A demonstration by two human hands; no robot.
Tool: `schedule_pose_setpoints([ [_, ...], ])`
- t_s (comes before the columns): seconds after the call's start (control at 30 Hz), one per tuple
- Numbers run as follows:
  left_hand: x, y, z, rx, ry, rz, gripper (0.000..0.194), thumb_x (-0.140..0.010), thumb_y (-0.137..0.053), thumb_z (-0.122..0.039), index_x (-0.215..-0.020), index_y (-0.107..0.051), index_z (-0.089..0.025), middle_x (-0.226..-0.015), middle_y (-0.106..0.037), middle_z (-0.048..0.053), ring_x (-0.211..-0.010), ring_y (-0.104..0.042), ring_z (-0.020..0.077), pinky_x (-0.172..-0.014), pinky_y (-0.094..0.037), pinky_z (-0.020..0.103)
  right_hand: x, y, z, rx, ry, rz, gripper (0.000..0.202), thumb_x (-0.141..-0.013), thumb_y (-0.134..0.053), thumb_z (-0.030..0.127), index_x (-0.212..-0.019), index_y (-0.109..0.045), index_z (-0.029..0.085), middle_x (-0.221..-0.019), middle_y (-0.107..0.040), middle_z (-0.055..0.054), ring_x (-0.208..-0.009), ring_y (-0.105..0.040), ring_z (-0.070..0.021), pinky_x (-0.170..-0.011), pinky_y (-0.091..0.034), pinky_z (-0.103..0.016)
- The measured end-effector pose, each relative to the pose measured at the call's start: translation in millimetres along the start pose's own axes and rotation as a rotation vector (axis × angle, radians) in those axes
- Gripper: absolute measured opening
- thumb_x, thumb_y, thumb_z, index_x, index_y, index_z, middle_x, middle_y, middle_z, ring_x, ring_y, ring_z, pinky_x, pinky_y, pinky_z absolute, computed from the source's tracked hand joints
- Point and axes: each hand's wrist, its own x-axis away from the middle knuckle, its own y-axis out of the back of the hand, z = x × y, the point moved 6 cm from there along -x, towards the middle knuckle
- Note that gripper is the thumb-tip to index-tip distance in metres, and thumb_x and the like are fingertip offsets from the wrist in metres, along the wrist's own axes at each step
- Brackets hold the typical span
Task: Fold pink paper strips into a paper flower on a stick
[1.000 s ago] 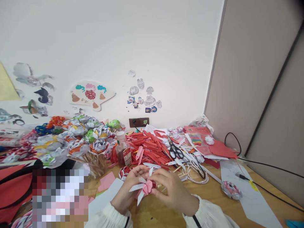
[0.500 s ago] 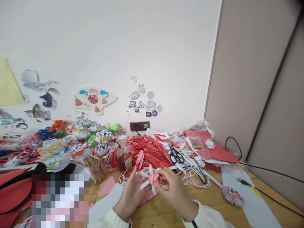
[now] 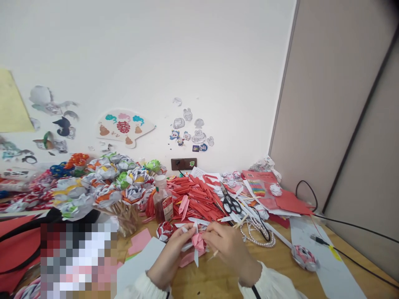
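Observation:
Between my two hands is a folded paper flower point(image 3: 198, 241) with a pink centre and white pointed strips sticking outward. My left hand point(image 3: 173, 249) pinches its left side with thumb and fingers. The fingertips of my right hand point(image 3: 226, 247) are closed on the pink folds at its right. A pale thin stick point(image 3: 214, 255) pokes out under the right fingers; how it is held is hidden. Pink paper point(image 3: 188, 259) lies on the table below the flower. Just behind my left hand sits a red and white paper flower point(image 3: 164, 231).
Behind the hands lie a heap of red folded strips point(image 3: 199, 199), black-handled scissors point(image 3: 231, 203) and a glue-like bottle point(image 3: 159, 199). Bundled paper flowers point(image 3: 109, 182) stand at left. A pearl string point(image 3: 257, 238), a pink flower point(image 3: 304, 256) and a cable point(image 3: 358, 259) are at right.
The paper flower has turned and come slightly lower. My left hand has gone from an opened palm beneath it to a pinch at its side. A stick tip now shows by my right fingers.

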Motion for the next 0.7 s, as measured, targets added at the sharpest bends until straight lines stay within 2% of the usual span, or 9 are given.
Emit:
schedule_pose_setpoints([
  [0.2, 0.3, -1.5, 3.8, -0.065, 0.056, 0.012, 0.026, -0.061, -0.071, -0.036, -0.073, -0.06, -0.016, -0.063, -0.059, -0.002, -0.06, -0.057, 0.0117, -0.061, -0.042, 0.022, 3.7, -8.2, 3.1, 0.151, 0.091, 0.052, 0.017, -0.088, -0.042, 0.02, -0.08, -0.057, 0.019, -0.079, -0.057, -0.001, -0.062, -0.05, -0.012, -0.054, -0.033, -0.024],
  [0.47, -3.6, 3.8, 8.0, -0.106, 0.047, 0.011, 0.028, -0.062, -0.07, -0.035, -0.078, -0.06, -0.014, -0.069, -0.063, 0.002, -0.061, -0.059, 0.0136, -0.062, -0.042, 0.024, 5.4, -12.1, 7.9, 0.254, 0.2, 0.099, 0.01, -0.086, -0.046, 0.015, -0.081, -0.055, 0.018, -0.08, -0.056, -0.001, -0.064, -0.049, -0.014, -0.052, -0.03, -0.026],
  [0.7, -2.3, 4.0, 9.9, -0.079, 0.061, 0.006, 0.026, -0.063, -0.07, -0.036, -0.074, -0.059, -0.015, -0.064, -0.062, 0.0, -0.06, -0.058, 0.0119, -0.058, -0.04, 0.021, 8.6, -13.8, 11.2, 0.257, 0.247, 0.071, 0.011, -0.087, -0.046, 0.016, -0.088, -0.056, 0.016, -0.078, -0.058, -0.003, -0.066, -0.051, -0.0154, -0.052, -0.031, -0.026],
])
